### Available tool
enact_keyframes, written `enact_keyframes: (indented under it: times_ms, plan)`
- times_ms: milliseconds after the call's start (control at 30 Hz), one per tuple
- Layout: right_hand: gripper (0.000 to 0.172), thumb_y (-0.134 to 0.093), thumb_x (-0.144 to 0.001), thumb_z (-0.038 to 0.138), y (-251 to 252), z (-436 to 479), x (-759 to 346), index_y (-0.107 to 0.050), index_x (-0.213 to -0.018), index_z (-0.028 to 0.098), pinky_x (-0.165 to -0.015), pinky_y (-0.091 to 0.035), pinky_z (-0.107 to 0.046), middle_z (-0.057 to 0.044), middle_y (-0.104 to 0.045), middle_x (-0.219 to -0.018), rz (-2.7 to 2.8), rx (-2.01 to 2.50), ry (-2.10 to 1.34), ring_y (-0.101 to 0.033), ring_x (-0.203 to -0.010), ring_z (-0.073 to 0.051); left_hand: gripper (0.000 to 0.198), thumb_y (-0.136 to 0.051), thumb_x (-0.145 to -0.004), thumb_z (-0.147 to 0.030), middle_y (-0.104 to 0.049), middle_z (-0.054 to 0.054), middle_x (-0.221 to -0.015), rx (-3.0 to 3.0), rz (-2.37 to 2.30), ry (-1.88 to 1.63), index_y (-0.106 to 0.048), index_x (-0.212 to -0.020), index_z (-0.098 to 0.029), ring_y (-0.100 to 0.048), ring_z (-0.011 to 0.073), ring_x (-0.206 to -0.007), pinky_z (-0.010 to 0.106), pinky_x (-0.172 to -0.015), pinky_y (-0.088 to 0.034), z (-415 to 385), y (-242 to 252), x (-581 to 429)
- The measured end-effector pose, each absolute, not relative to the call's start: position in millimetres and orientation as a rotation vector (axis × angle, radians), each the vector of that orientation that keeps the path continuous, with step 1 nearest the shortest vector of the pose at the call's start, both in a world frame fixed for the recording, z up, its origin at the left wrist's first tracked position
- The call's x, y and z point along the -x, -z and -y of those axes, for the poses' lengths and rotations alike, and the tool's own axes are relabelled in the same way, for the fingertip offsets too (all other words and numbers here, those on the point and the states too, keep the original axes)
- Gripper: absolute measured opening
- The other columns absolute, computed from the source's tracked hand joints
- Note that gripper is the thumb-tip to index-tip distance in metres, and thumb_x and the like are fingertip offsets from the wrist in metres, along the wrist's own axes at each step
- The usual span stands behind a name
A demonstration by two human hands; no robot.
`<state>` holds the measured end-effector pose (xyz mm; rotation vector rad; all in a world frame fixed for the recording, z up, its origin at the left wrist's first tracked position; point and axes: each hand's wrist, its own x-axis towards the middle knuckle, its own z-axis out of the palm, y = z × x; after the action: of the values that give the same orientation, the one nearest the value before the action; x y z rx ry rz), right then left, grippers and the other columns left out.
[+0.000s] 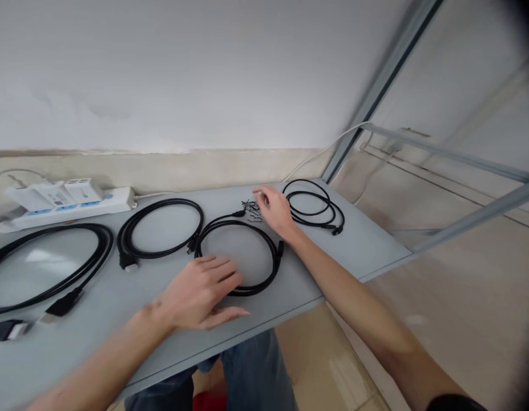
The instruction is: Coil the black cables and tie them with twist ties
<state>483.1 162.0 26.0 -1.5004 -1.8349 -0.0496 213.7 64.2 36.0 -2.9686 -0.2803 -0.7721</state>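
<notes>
Left hand [206, 291] (blurred) over coiled cable [274, 262]; right hand [274, 210] beside twist ties [250, 208].

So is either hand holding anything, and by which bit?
The left hand is open over a coiled black cable, with no grip visible. The right hand curls beside the thin black ties; whether it pinches one cannot be told.
</notes>
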Motion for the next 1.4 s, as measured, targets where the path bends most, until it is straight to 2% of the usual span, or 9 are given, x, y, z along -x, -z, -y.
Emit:
enact_keyframes:
  times_ms: [100,233,333,467,667,900,1067,1267,1400]
  plan:
    - [0.044,-0.038,-0.106,0.035,-26.6,-164.1,-487.7,-0.058,-0.144,0.022,-0.106,-0.046,-0.042,-0.013,-0.066,-0.124,1.712,1.415,0.192,-0.059,-0.118,-0.027,0.06,-0.036,-0.106,-0.057,-0.066,0.019,-0.132,2.975,0.421,0.904,-0.057,-0.148,-0.02,-0.062,0.0324,-0.121,0.047,-0.101,-0.05,-71.7,-41.4,-206.0]
    - [0.057,-0.031,-0.108,0.036,-28.9,-164.8,-492.0,-0.032,-0.163,0.025,-0.122,-0.034,-0.053,-0.014,-0.05,-0.154,1.63,1.387,0.269,-0.044,-0.143,-0.028,0.064,-0.026,-0.108,-0.054,-0.04,0.014,-0.166,2.828,0.741,1.105,-0.03,-0.167,-0.03,-0.041,0.0363,-0.15,0.056,-0.122,-0.033,-84.6,-44.6,-188.6]
    - [0.062,-0.028,-0.109,0.038,-28.2,-165.0,-492.9,-0.019,-0.168,0.024,-0.128,-0.027,-0.054,-0.012,-0.038,-0.167,1.618,1.343,0.253,-0.031,-0.155,-0.026,0.063,-0.028,-0.109,-0.051,-0.026,0.008,-0.174,2.643,0.909,1.257,-0.019,-0.169,-0.036,-0.031,0.0353,-0.157,0.057,-0.127,-0.025,-91.7,-45.3,-177.1]
    - [0.063,-0.022,-0.11,0.042,-25.3,-164.2,-491.8,-0.015,-0.169,0.022,-0.131,-0.023,-0.05,-0.011,-0.027,-0.173,1.583,1.311,0.239,-0.023,-0.16,-0.022,0.066,-0.032,-0.109,-0.047,-0.016,0.007,-0.177,2.481,0.977,1.304,-0.011,-0.17,-0.034,-0.022,0.0343,-0.161,0.057,-0.13,-0.019,-95.5,-46.2,-170.8]
    - [0.064,-0.019,-0.111,0.044,-25.6,-158.9,-491.3,-0.018,-0.169,0.019,-0.132,-0.02,-0.046,-0.012,-0.027,-0.173,1.456,1.225,0.135,-0.022,-0.161,-0.019,0.072,-0.028,-0.109,-0.046,-0.007,0.015,-0.177,2.476,0.969,1.223,0.002,-0.171,-0.023,-0.017,0.0326,-0.163,0.054,-0.128,-0.024,-112.6,-52.2,-171.3]
    - [0.065,-0.031,-0.109,0.049,-21.8,-163.9,-487.3,-0.028,-0.167,0.021,-0.134,-0.016,-0.047,-0.008,-0.029,-0.173,1.353,1.114,-0.084,-0.024,-0.161,-0.02,0.077,-0.043,-0.106,-0.036,-0.019,0.014,-0.174,2.41,0.535,0.837,-0.004,-0.171,-0.019,-0.016,0.0313,-0.162,0.048,-0.131,-0.02,-126.3,-72.6,-148.5]
    - [0.064,-0.04,-0.108,0.051,-18.5,-167.1,-478.9,-0.032,-0.167,0.028,-0.134,-0.013,-0.048,-0.003,-0.029,-0.173,1.421,1.065,-0.188,-0.024,-0.162,-0.021,0.078,-0.045,-0.105,-0.032,-0.015,0.014,-0.174,2.311,0.526,0.754,-0.005,-0.171,-0.019,-0.013,0.0286,-0.163,0.049,-0.133,-0.014,-130.4,-57.9,-123.3]
    - [0.06,-0.047,-0.106,0.049,-13.5,-172.3,-486.3,-0.04,-0.163,0.032,-0.134,-0.017,-0.048,-0.001,-0.036,-0.17,1.442,0.983,-0.272,-0.029,-0.16,-0.022,0.063,-0.049,-0.105,-0.03,-0.026,0.008,-0.173,2.322,0.731,0.682,-0.032,-0.165,-0.031,-0.021,0.0246,-0.162,0.05,-0.134,-0.012,-140.9,-39.5,-98.0]
    - [0.058,-0.051,-0.105,0.047,-11.8,-176.3,-491.8,-0.044,-0.161,0.034,-0.133,-0.02,-0.05,-0.001,-0.041,-0.168,1.409,0.953,-0.327,-0.034,-0.158,-0.023,0.061,-0.05,-0.104,-0.03,-0.022,0.006,-0.175,2.302,0.815,0.752,-0.036,-0.163,-0.032,-0.016,0.0252,-0.163,0.052,-0.134,-0.012,-139.0,-44.6,-92.4]
